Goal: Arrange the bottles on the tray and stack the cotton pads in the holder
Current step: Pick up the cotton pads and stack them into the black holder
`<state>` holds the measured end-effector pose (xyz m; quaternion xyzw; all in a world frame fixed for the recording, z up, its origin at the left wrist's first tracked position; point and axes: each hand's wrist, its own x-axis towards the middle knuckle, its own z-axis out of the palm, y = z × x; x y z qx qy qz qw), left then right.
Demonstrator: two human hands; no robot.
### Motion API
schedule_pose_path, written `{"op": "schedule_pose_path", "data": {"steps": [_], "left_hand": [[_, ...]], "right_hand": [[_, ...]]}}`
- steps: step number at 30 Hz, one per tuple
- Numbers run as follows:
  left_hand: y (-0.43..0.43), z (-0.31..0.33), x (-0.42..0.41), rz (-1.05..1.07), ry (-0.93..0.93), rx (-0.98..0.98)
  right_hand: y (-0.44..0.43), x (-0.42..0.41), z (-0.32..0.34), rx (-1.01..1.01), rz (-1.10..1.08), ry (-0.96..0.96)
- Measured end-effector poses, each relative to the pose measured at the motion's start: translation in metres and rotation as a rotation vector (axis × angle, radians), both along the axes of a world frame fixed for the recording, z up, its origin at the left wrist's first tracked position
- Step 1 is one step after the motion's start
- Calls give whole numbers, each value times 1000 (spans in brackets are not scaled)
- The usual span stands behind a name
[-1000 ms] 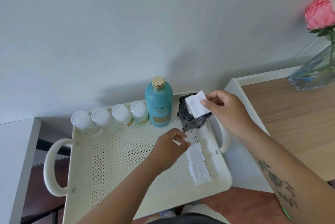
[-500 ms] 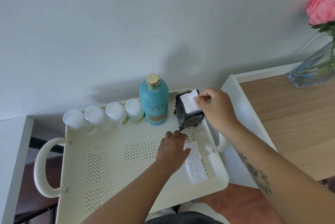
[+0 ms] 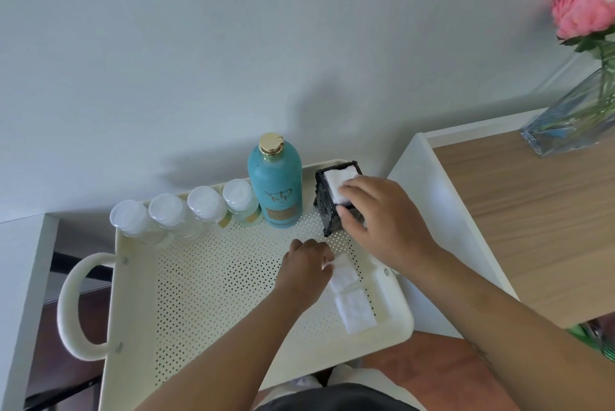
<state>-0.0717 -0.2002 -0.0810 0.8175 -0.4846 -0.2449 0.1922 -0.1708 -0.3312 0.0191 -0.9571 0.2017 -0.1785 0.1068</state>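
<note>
A cream perforated tray [image 3: 213, 307] holds several small clear bottles [image 3: 203, 207] in a row along its back edge, beside a tall teal bottle [image 3: 275, 186] with a gold cap. A black ornate holder [image 3: 327, 207] stands at the tray's back right with a white cotton pad [image 3: 339, 181] in its top. My right hand [image 3: 386, 221] lies over the holder, fingertips pressing that pad down. My left hand [image 3: 304, 272] pinches the corner of a loose cotton pad [image 3: 342, 274] on the tray's right side. Another pad [image 3: 356, 311] lies just in front of it.
A wooden table [image 3: 539, 221] with a white edge stands to the right, carrying a glass vase [image 3: 579, 121] with a pink flower [image 3: 582, 1]. A white surface [image 3: 20, 274] is on the left. The tray has loop handles [image 3: 71, 307]. A wall rises behind.
My right hand brought the held pad down into the holder and now presses on it. My left hand dropped onto the loose pad on the tray and pinched its corner.
</note>
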Motion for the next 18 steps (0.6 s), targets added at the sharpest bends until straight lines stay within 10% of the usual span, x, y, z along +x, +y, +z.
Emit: {"op": "schedule_pose_path", "data": {"steps": [18], "left_hand": [[36,38,31,407,523,-187]], "right_hand": [[1,-3,0,-17,22,110]]}}
